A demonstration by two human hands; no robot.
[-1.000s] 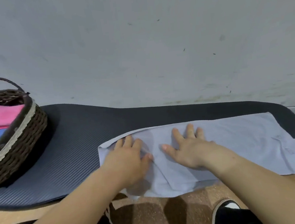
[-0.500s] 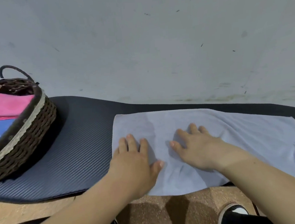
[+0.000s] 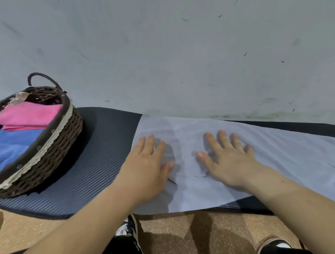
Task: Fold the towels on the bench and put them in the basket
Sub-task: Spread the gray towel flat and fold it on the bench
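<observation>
**Position.** The pale grey towel (image 3: 275,158) is lying spread flat along the bench (image 3: 97,162), its long side running to the right and its near edge reaching the bench's front lip. Both hands are pressing flat on its left part, fingers straight and spread, gripping nothing. The left hand (image 3: 146,168) is resting at the towel's left edge, and the right hand (image 3: 229,162) is just beside it toward the middle. The basket (image 3: 50,156) is sitting at the bench's left end, apart from the towel, already holding a pink towel (image 3: 29,115) and a blue towel (image 3: 8,151).

**Risks, as judged.** The right end is lying unheld and appears to be overhanging the front lip, so a careless pull could be dragging it onto the floor (image 3: 171,236). Small creases are showing between the palms, and folding over them would be setting them in.
</observation>
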